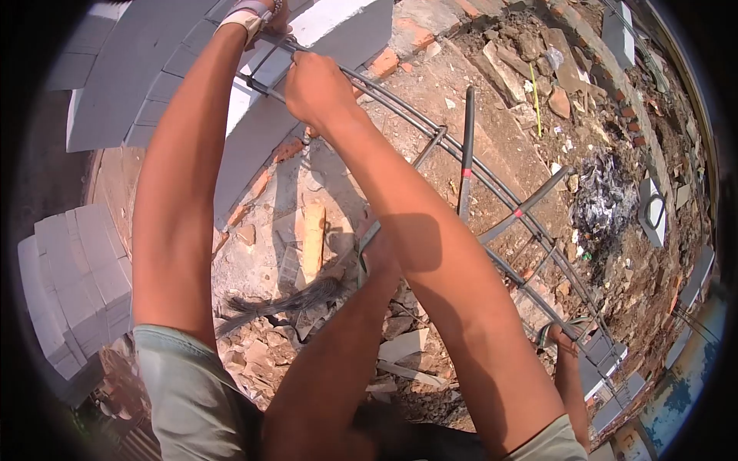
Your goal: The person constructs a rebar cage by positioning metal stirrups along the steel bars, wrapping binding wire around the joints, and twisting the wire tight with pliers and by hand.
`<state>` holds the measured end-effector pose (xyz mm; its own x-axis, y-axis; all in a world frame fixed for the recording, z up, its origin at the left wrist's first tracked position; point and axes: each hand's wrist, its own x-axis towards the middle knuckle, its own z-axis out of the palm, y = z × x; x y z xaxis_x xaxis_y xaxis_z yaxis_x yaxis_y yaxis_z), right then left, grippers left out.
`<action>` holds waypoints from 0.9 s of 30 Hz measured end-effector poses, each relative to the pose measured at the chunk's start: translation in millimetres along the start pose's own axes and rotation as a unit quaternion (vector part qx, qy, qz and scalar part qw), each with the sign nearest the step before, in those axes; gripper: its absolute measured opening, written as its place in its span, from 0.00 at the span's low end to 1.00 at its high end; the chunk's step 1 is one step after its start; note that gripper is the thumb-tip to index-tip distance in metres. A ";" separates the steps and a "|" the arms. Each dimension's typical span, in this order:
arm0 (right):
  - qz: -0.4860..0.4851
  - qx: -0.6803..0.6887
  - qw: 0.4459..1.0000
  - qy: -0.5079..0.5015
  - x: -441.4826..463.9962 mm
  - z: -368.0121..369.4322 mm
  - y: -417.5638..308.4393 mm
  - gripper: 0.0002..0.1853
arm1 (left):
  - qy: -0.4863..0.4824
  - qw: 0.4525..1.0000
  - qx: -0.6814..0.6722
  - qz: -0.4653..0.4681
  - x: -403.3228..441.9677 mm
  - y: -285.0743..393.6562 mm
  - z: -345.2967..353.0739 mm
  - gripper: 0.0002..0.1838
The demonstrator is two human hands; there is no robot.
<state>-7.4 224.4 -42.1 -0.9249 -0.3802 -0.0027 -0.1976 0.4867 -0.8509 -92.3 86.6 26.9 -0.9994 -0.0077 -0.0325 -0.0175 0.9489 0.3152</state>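
Note:
A long rebar cage (pixel 439 132) runs diagonally from the top middle down to the lower right, its bars joined by stirrups. At its upper end, my left hand (pixel 275 21) is closed on the steel, partly cut off by the frame edge. Just beside it my right hand (pixel 314 84) is curled into a fist over the bars; what its fingers pinch is hidden. A long-handled tool with black grips (pixel 470 127) and red marks rests against the cage, its head not visible behind my right forearm. A bundle of thin wire (pixel 288 301) lies on the ground near my feet.
White blocks (pixel 73 273) are stacked at the left, and a white block wall (pixel 338 31) stands under the cage's upper end. A yellowish wood piece (pixel 314 240) lies on the ground. Broken bricks and rubble (pixel 530 84) cover the right side, with ash (pixel 603 196) beyond the cage.

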 end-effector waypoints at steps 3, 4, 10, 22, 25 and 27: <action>0.000 -0.038 0.999 -0.021 12.1 5.0 0.4 0.10 | 0.017 0.995 -0.096 0.012 -10.4 -1.9 6.6 0.23; -0.001 -0.059 0.998 -0.032 14.6 8.8 2.3 0.09 | 0.020 0.992 -0.126 0.013 -13.2 -2.0 8.2 0.23; -0.016 -0.053 0.997 -0.060 28.4 6.6 -20.9 0.09 | 0.033 0.958 -0.285 -0.005 -27.7 -9.1 7.0 0.25; -0.134 -0.189 0.967 -0.109 34.2 4.2 -2.8 0.15 | 0.114 0.881 -0.457 -0.041 -41.1 -33.8 32.0 0.25; -0.120 -0.189 0.969 -0.106 36.2 4.3 -3.0 0.15 | 0.133 0.866 -0.481 -0.022 -37.4 -38.0 36.8 0.24; -0.076 -0.189 0.973 -0.110 45.9 8.1 -4.0 0.15 | 0.144 0.857 -0.495 0.002 -35.3 -43.8 41.3 0.22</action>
<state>-46.4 198.6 -43.1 -0.7921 -0.6091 -0.0397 -0.4707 0.6508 -0.5957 -55.1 58.4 -25.0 -0.9628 -0.2174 0.1607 0.1125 0.2184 0.9694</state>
